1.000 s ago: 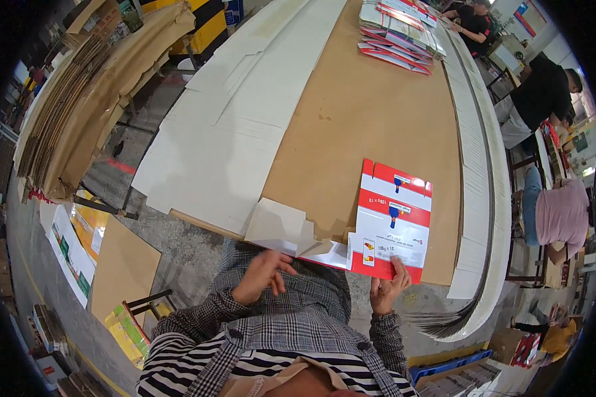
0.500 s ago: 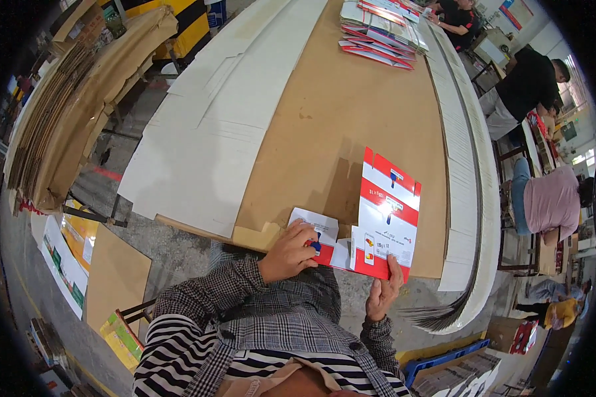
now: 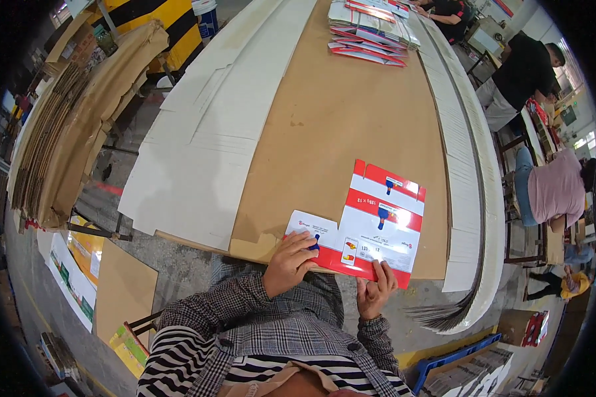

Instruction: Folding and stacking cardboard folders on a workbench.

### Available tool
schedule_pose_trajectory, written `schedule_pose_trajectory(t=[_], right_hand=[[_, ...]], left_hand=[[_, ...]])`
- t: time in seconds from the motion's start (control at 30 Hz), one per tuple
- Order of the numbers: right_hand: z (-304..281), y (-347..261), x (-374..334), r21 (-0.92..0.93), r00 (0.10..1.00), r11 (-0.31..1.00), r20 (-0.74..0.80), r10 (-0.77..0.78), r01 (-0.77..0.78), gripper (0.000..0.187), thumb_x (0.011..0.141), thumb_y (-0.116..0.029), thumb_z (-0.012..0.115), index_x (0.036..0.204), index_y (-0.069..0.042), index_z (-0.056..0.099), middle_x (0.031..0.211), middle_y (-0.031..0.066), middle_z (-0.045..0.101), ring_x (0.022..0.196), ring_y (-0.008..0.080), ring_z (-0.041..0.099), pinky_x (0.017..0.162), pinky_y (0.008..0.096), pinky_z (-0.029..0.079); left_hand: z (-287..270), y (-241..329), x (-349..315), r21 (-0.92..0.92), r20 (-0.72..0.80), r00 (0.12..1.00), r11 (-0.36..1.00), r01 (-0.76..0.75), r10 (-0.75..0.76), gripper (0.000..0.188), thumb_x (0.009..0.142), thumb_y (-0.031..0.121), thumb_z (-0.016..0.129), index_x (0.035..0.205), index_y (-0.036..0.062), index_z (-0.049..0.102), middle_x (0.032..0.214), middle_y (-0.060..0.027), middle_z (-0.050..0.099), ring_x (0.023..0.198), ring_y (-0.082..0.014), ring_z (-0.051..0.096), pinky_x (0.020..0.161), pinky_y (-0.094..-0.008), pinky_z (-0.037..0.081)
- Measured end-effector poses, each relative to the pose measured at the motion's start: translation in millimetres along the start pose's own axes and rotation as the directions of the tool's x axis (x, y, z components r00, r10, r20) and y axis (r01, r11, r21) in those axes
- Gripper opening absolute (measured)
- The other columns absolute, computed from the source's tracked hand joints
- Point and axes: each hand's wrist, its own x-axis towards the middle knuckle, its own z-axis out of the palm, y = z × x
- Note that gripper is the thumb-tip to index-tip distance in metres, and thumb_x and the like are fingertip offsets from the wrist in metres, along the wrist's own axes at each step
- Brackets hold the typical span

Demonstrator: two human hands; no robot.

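Note:
A flat red and white printed carton (image 3: 377, 218) lies at the near edge of the brown cardboard table top (image 3: 334, 126), its large panel to the right and a smaller one to the left. Over the smaller panel, my left hand (image 3: 289, 264) is closed on its near edge, fingertips beside a blue printed picture. My right hand (image 3: 378, 289) grips the near red edge of the large panel, fingers on top. The thumb's full contact with the underside is hidden.
At the far end stands a stack of folded red and white cartons (image 3: 371, 36). White card sheets (image 3: 212, 119) cover the left side, and a long overlapping row of white card (image 3: 467, 152) runs along the right. Brown cardboard (image 3: 66, 139) is stacked farther left. Several people work at right.
The large panel, tilted up half a second ago, now lies flatter, and its small folded flap has come down level. Both hands keep hold near the same edge. The view has shifted slightly.

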Motion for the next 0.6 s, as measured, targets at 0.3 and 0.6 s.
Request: schedule_pose_trajectory(t=[0.3,0.6], right_hand=[[-0.1,2.6,-6.9,0.044,0.999,0.999,0.023,0.022,-0.023,0.044,0.078,-0.017,0.08,0.059,-0.006,0.042,0.132,0.0124,0.063,0.126,0.0339,0.052,0.101,0.0472,0.033],[-4.8,-3.0,4.5,0.054,0.994,0.997,0.092,0.05,-0.056,0.036,0.077,-0.016,0.08,0.061,-0.007,0.049,0.132,0.0116,0.062,0.127,0.0332,0.051,0.102,0.0482,0.032]], left_hand=[[-5.4,11.5,21.4,0.141,0.111,0.994,0.99,-0.023,0.007,0.027,0.07,0.012,0.076,0.095,0.0038,0.068,0.115,-0.0127,0.061,0.116,-0.0321,0.054,0.1,-0.0494,0.04],[36.3,-22.3,94.9,0.205,0.35,0.891,0.952,0.228,-0.289,0.029,0.07,0.032,0.08,0.068,0.0112,0.06,0.069,-0.0078,0.061,0.078,-0.0297,0.06,0.072,-0.0455,0.039]])
